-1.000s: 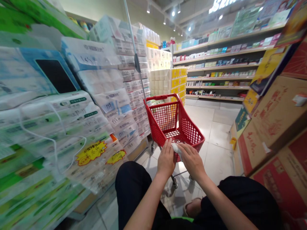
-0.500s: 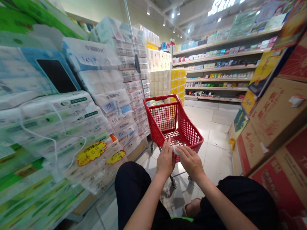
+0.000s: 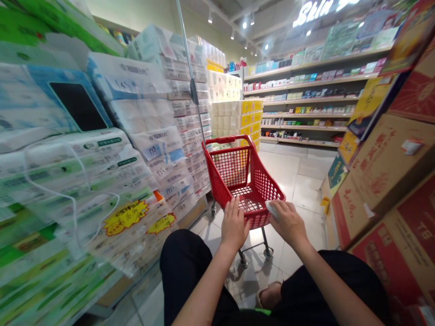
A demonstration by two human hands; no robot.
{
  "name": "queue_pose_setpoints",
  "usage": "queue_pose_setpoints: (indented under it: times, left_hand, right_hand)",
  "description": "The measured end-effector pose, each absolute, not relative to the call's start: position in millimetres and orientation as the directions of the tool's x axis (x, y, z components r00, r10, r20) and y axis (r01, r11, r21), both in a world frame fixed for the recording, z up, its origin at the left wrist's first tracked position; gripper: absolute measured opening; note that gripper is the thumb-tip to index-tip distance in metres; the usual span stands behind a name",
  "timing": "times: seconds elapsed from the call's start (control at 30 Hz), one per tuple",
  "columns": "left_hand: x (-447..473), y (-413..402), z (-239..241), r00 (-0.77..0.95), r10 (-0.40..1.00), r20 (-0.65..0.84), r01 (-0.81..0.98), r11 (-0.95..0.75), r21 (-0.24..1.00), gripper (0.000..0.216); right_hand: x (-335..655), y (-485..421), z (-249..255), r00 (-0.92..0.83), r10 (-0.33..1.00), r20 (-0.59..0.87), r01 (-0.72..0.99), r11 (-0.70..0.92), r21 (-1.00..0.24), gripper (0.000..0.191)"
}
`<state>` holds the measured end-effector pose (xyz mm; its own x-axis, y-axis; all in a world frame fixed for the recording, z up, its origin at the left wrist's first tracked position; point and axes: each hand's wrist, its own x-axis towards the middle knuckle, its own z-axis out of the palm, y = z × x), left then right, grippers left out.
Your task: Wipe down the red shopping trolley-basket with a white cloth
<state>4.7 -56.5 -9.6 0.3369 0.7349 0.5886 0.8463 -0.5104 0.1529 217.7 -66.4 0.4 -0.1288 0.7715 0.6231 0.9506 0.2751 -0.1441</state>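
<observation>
A small red shopping cart (image 3: 268, 183) with a lattice basket stands before my knees, its near rim toward me. My left hand (image 3: 234, 225) holds that rim near the left corner, fingers laid over the edge and the thumb on the outer side. At the right corner of the same rim, my right hand (image 3: 288, 222) is closed on a white wipe (image 3: 271, 207), pressed against the plastic. Only a bit of the wipe shows past the fingers. The basket looks bare inside.
Tall stacks of packaged tissue (image 3: 146, 108) line the left side, with a dark-screened phone (image 3: 79, 106) and a white cable on them. Cardboard boxes (image 3: 384, 167) are piled close on the right. Stocked shelves (image 3: 306, 97) stand across the tiled floor (image 3: 307, 185).
My right hand has slid right along the near rim with the wipe, from beside my left hand to the right corner. My left hand stays at the rim.
</observation>
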Motion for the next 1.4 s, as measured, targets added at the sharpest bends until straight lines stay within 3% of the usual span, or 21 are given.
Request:
queue_pose_setpoints:
  times: [0.27, 0.4, 0.57, 0.83, 1.0, 1.13, 1.4]
  left_hand:
    - [14.2, -50.2, -11.0, 0.317, 0.764, 0.562, 0.855, -0.486, 0.179, 0.074]
    - [6.1, -56.4, -9.0, 0.337, 0.763, 0.552, 0.852, -0.497, 0.166, 0.068]
    - [6.4, -60.4, -1.9, 0.336, 0.777, 0.533, 0.837, -0.506, 0.208, 0.034]
    - [-4.9, -51.8, -8.8, 0.358, 0.737, 0.574, 0.796, -0.562, 0.225, 0.028]
    - [-37.5, -51.4, -3.0, 0.309, 0.753, 0.58, 0.843, -0.5, 0.199, 0.028]
    - [-48.2, -47.7, 5.3, 0.219, 0.774, 0.595, 0.899, -0.398, 0.186, 0.026]
    - [-15.3, -56.5, -0.1, 0.252, 0.782, 0.569, 0.851, -0.459, 0.254, 0.036]
  right_hand:
    - [161.8, -79.8, -3.4, -0.383, 0.705, 0.597, 0.867, 0.497, -0.031, 0.043]
    - [210.1, -70.3, -2.9, -0.361, 0.73, 0.581, 0.899, 0.437, 0.009, 0.046]
    - [274.4, -46.9, 6.3, -0.225, 0.776, 0.589, 0.963, 0.269, 0.014, 0.048]
    - [245.5, -56.5, 12.1, -0.21, 0.807, 0.552, 0.96, 0.278, -0.041, 0.032]
    - [212.8, -72.3, 9.8, -0.243, 0.792, 0.56, 0.932, 0.35, -0.09, 0.027]
    - [185.7, -85.2, 5.9, -0.334, 0.749, 0.572, 0.874, 0.473, -0.109, 0.035]
    - [162.8, -84.9, 18.0, -0.566, 0.661, 0.492, 0.759, 0.651, 0.0, 0.044]
